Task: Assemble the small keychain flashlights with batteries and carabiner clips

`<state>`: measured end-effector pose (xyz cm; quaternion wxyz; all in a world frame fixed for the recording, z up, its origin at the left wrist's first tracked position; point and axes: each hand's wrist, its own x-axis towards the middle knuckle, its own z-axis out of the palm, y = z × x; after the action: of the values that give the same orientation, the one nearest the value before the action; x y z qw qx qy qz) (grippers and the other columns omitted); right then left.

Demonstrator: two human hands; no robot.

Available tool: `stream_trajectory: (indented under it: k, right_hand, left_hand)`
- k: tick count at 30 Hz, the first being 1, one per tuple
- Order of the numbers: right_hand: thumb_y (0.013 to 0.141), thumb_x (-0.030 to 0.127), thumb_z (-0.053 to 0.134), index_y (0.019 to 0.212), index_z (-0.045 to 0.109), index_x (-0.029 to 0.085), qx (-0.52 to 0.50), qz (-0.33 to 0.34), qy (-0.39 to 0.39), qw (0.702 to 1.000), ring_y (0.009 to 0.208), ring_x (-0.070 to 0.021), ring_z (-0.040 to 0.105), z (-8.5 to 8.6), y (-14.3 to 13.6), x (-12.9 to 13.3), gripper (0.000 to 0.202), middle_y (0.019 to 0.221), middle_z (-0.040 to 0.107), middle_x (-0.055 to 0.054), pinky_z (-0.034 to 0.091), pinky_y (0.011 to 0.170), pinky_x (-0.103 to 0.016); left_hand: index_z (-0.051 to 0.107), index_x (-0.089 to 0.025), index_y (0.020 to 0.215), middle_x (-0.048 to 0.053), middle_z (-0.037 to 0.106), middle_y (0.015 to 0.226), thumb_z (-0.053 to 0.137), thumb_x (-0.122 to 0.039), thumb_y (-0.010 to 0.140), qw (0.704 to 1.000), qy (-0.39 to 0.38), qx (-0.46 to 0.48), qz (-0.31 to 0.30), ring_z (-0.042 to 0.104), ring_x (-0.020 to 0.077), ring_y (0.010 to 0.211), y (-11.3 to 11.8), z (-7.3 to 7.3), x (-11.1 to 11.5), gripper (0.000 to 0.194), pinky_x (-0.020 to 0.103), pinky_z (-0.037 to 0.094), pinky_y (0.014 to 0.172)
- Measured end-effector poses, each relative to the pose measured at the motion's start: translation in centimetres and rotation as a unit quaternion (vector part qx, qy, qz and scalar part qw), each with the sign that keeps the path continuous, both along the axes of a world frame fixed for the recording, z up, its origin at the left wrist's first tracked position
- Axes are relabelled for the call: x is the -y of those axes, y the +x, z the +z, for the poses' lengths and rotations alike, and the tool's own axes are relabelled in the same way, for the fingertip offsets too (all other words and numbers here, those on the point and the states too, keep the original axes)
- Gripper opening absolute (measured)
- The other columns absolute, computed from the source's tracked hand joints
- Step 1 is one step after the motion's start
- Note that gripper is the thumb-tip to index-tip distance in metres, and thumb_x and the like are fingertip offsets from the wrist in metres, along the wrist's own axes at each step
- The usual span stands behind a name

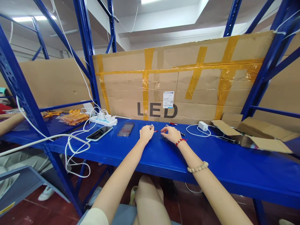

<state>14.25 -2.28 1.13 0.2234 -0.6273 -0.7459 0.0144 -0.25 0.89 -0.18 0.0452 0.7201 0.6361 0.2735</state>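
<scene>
My left hand [147, 132] is closed over the blue table, its fingers pinched on a small red-and-silver pen [155, 131] whose end pokes out to the right. Just right of it, my right hand [172, 133] hovers low over the tabletop with thumb and fingers curved apart. A dark pen [182, 134] lies partly beneath and behind my right hand, so much of it is hidden. Behind that hand a red pen [172, 124] rests on the table near the cardboard.
Left on the table are a dark phone [126, 129], a white-edged phone [99, 133] and a power strip [103, 120] with cables. A white charger [202, 126] and an open cardboard box [255, 137] sit right. A cardboard panel [126, 90] stands behind. Another person's arm [12, 123] is far left.
</scene>
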Motion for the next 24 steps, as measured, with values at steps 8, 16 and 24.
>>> stream_trajectory:
  k: [8,16,24]
  right_hand:
    - [0.084,0.029,0.049,0.096,0.057,0.015,0.01,0.011,-0.016,1.0,0.088,-0.0153,0.056,-0.25,0.22,-0.28,0.021,0.097,0.06,-0.004,0.044,0.08,-0.036]
    - [0.083,0.03,0.049,0.094,0.057,0.014,0.014,-0.035,-0.061,0.997,0.087,-0.0153,0.056,-0.26,0.66,-0.49,0.021,0.096,0.059,-0.005,0.046,0.077,-0.036]
    - [0.085,0.027,0.048,0.096,0.056,0.014,-0.012,-0.02,-0.106,0.994,0.086,-0.0146,0.056,-0.53,0.76,-0.78,0.019,0.099,0.057,-0.005,0.047,0.076,-0.034]
  left_hand:
    - [0.064,-0.019,0.08,0.01,0.065,0.086,0.019,-0.04,0.089,0.997,0.033,0.037,0.059,0.059,0.0232,0.088,-0.13,0.41,0.36,0.05,0.03,0.042,0.073]
    - [0.064,-0.017,0.085,0.012,0.065,0.091,0.019,-0.04,0.088,0.993,0.036,0.051,0.096,0.059,0.0245,0.088,-0.22,0.63,0.44,0.05,0.031,0.041,0.074]
    - [0.063,-0.017,0.085,0.011,0.065,0.091,0.019,-0.039,0.089,0.996,0.026,0.04,0.079,0.058,0.0235,0.09,-0.25,0.6,0.51,0.049,0.031,0.041,0.075]
